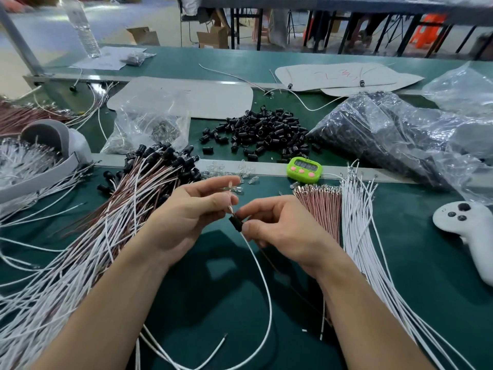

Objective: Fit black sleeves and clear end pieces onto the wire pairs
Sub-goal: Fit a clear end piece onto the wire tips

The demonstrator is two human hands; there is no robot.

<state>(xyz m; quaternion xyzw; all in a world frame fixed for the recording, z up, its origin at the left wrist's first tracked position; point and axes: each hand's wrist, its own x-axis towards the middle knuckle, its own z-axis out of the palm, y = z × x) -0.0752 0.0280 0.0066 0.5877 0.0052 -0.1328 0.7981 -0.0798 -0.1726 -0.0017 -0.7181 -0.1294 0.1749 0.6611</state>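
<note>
Right hand (277, 225) pinches ribbed black sleeve (236, 222), axis tilted up-left; left hand (192, 209) grips apparently glassy clear end piece (234, 188); white wire (262, 284) trails toward near edge.

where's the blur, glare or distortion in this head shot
Head view: wide-angle bend curves the conveyor rail and bows the far tables; background and top corners smeared; glare on the plastic bags; hands cast a dark shadow on the green mat; left hand, right hand and black sleeve stay sharp.
</note>
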